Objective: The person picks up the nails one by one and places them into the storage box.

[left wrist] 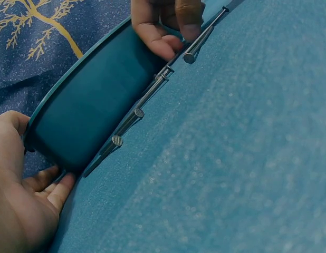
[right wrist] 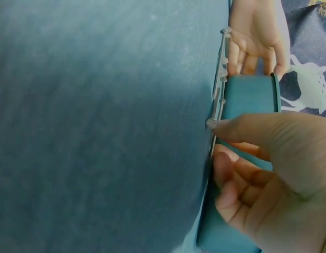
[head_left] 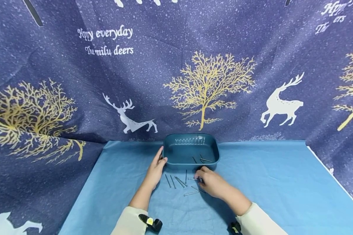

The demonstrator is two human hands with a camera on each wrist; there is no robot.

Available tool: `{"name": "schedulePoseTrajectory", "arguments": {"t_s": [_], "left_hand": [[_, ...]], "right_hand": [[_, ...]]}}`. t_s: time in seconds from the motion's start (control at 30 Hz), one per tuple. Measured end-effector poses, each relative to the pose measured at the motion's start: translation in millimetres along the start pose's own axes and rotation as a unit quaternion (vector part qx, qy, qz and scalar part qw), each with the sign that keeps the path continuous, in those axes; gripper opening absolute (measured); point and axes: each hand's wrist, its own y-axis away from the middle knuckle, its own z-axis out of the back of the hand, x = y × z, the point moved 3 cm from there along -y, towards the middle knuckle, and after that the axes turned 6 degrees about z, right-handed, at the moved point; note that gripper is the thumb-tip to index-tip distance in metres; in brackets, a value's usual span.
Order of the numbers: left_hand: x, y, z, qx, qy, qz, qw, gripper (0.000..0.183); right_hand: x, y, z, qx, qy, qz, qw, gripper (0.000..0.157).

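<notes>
A dark teal plastic box (head_left: 191, 166) stands on the blue cloth with its opening upward. My left hand (head_left: 156, 168) grips its left end, one digit at the front corner and another along the side. In the left wrist view those fingers (left wrist: 61, 192) press low against the box wall. Just in front of the box, my right hand (head_left: 213, 182) pinches a nail (head_left: 192, 179) between thumb and fingers. The right wrist view has the thumb (right wrist: 229, 128) at a nail head (right wrist: 211, 123). More nails (head_left: 179, 181) lie loose between my hands, and several rest inside the box.
The blue cloth (head_left: 267, 182) covers the tabletop. Behind the box hangs a dark blue curtain (head_left: 153, 71) printed with trees and deer. The box's back wall stands close to that curtain.
</notes>
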Motion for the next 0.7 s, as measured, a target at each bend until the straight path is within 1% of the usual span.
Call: {"name": "schedulePoseTrajectory", "arguments": {"t_s": [0.2,0.4,0.43,0.5,0.63,0.67,0.7], "left_hand": [[-0.2,0.2,0.2,0.001,0.002,0.005,1.0000,0.060],[-1.6,1.6,-0.4,0.007,0.009,0.002,0.9999,0.060],[-6.0,4.3,-0.4,0.009,0.010,0.004,0.9999,0.060],[-6.4,4.0,-0.3,0.009,0.010,0.005,0.9999,0.060],[-5.9,3.0,0.0,0.008,0.007,0.007,0.9999,0.060],[-1.7,0.2,0.2,0.006,0.005,0.005,1.0000,0.060],[-1.7,0.0,0.1,0.006,0.005,0.006,1.0000,0.060]], "right_hand": [[-2.0,0.2,-2.4,-0.026,0.017,0.019,0.999,0.011],[-3.3,0.1,-2.1,-0.017,0.014,0.014,1.000,0.008],[-3.0,0.2,-1.5,-0.015,0.014,0.012,1.000,0.008],[-2.0,0.3,-0.6,-0.014,0.018,0.013,1.000,0.009],[-1.0,0.3,0.4,-0.018,0.028,0.018,0.999,0.012],[-0.9,0.3,0.5,-0.019,0.030,0.019,0.999,0.012],[-0.6,0.5,0.8,-0.020,0.030,0.021,0.999,0.013]]}}
